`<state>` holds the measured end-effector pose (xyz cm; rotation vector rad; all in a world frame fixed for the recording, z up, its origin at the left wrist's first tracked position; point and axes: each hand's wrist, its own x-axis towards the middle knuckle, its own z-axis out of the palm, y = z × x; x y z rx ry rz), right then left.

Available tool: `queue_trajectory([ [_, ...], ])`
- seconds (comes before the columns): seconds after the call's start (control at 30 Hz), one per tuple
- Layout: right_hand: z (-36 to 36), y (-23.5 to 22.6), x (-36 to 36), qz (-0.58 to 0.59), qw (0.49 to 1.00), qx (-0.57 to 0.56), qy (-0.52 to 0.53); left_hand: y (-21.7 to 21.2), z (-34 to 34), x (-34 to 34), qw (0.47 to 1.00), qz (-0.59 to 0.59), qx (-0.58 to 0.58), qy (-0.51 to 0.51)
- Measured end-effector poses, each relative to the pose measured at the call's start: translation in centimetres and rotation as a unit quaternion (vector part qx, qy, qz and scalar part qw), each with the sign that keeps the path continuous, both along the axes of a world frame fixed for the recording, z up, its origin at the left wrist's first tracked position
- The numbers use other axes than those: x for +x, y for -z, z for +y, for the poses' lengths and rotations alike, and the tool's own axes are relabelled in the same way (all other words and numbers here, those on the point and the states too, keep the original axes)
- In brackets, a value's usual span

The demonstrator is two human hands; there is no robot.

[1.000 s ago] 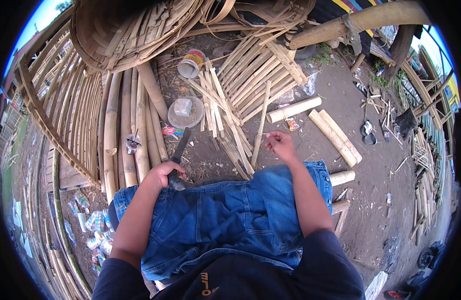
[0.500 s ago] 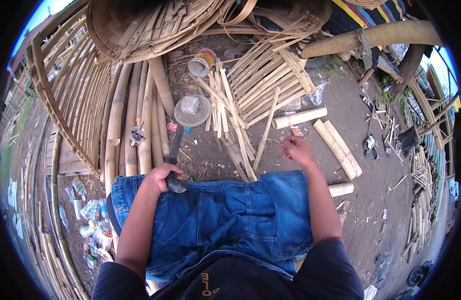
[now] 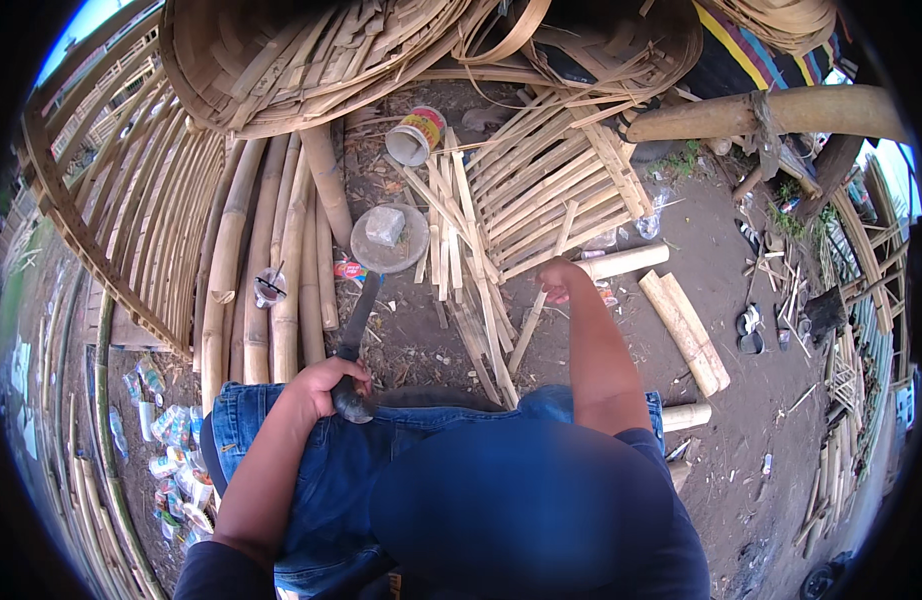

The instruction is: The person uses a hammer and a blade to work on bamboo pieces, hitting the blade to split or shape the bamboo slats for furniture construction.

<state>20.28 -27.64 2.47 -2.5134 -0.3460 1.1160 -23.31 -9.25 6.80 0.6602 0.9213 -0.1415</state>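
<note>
Overhead, a big woven bamboo basket (image 3: 311,60) fills the far side, with whole bamboo poles (image 3: 271,250) running down the left and a fan of split bamboo slats (image 3: 541,170) spread right of centre. Nearer, the person's denim-clad knees (image 3: 311,460) sit at the lower edge. Since half a second ago the right hand (image 3: 559,280) has reached farther out and now closes on the top of a long bamboo strip (image 3: 529,325) that leans toward the knees, so a fresh piece seems to be picked up. The left hand (image 3: 326,385) stays wrapped round the handle of a dark knife (image 3: 356,325), blade pointing far, toward a flat round stone (image 3: 389,238).
</note>
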Motion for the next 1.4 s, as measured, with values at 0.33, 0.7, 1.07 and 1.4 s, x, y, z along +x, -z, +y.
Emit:
queue_trajectory([
  [0.33,-2.4,22.4,-4.0,-0.111,0.969,0.043,0.217,1.0,1.0,0.0,0.997,0.056,-0.043,-0.020],
  [0.7,-2.8,23.7,-6.1,-0.315,0.927,0.119,0.164,0.8,0.8,1.1,0.996,0.058,-0.064,0.024],
  [1.07,0.7,17.8,-9.2,-0.407,0.894,0.183,0.039,0.0,0.0,1.3,0.997,0.056,-0.043,0.025],
  [1.4,5.4,15.4,-11.4,-0.400,0.870,0.287,0.032,0.5,-0.2,0.9,0.997,0.044,-0.047,0.032],
])
